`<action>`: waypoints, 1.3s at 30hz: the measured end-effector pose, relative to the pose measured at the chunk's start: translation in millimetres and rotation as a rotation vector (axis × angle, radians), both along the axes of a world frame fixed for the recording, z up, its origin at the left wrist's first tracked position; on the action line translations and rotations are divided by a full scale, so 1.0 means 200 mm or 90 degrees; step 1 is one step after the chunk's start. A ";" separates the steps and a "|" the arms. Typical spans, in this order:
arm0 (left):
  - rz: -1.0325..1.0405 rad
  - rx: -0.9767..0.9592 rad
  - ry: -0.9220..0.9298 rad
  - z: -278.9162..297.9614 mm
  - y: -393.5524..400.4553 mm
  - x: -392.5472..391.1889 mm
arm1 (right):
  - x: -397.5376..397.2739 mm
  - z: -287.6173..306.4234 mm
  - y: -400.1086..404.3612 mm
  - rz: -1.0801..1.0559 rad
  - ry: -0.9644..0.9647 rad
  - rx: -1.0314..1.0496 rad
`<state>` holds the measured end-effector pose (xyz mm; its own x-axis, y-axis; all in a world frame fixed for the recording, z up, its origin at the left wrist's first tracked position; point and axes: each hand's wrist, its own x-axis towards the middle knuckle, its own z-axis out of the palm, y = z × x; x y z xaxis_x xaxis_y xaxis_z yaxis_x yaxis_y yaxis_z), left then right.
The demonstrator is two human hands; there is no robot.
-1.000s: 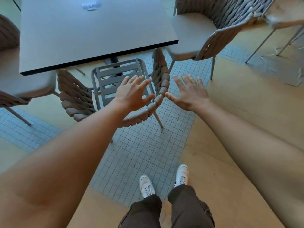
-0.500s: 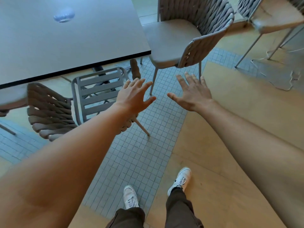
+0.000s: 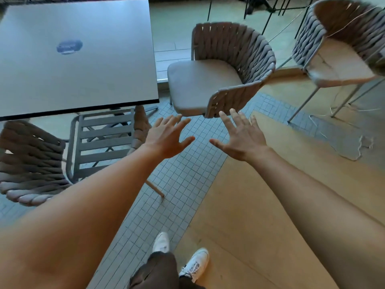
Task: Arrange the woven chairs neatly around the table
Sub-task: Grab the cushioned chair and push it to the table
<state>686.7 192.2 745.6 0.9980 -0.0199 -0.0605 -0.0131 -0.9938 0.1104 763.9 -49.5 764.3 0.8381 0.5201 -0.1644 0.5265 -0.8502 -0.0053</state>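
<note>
1. Floor (image 3: 239, 205): tan boards on the right, a strip of small grey tiles down the middle.
2. Grey tabletop (image 3: 79, 65) fills the upper left.
3. One woven chair (image 3: 225, 71) stands just off its right corner; another (image 3: 31, 161) is tucked under the near edge.
4. Left hand (image 3: 166, 138) and right hand (image 3: 241, 140) hover spread, each grip released, grasping nothing.

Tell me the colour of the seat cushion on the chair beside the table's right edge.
Taupe, grey-brown seat cushion, seen in the head view.
</note>
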 end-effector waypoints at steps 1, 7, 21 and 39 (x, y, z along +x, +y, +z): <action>0.001 0.000 0.001 0.01 -0.03 0.06 | 0.06 0.00 -0.03 0.002 -0.002 0.002; -0.009 -0.013 -0.032 0.02 -0.18 0.41 | 0.39 0.01 -0.14 0.007 -0.009 0.018; -0.002 -0.041 -0.011 -0.09 -0.35 1.35 | 1.28 -0.09 -0.27 0.029 0.013 0.032; 0.193 -0.039 0.061 -0.29 -0.86 1.94 | 2.23 -0.31 -0.59 0.263 0.086 0.002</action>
<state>1074.2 19.9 687.8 0.9486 0.2712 -0.1629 0.2962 -0.9424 0.1557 1210.5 -168.3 702.7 0.5302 0.8080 -0.2569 0.8171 -0.5678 -0.0995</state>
